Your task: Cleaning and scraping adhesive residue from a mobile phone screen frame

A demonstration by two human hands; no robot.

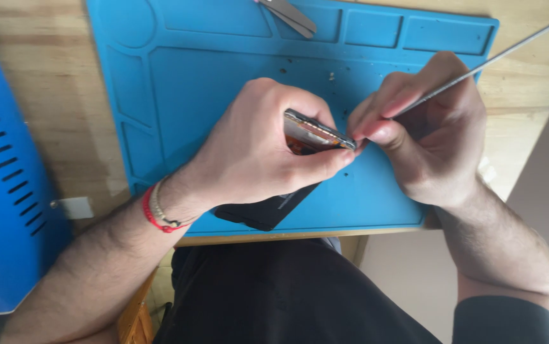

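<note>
You are gripping the phone (pixel 309 135) tight in your left hand (pixel 255 143); your right hand (pixel 427 127), pinching the metal pick (pixel 478 64), is prying its edge, not yet open.

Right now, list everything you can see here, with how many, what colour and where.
Work mat: one, blue, on the table.
Table: one, light wood, under the mat.
Phone: one, dark with orange inside, held on edge above the mat.
Metal tool: one, silver, thin rod, tip at the phone's edge.
Tweezers: one, grey, mat's top edge.
Dark flat panel: one, black, mat's front edge.
Vented case: one, blue, far left.
Wristbands: red and beaded, left wrist.
Left hand: grips the phone.
Right hand: holds the metal tool.
</note>
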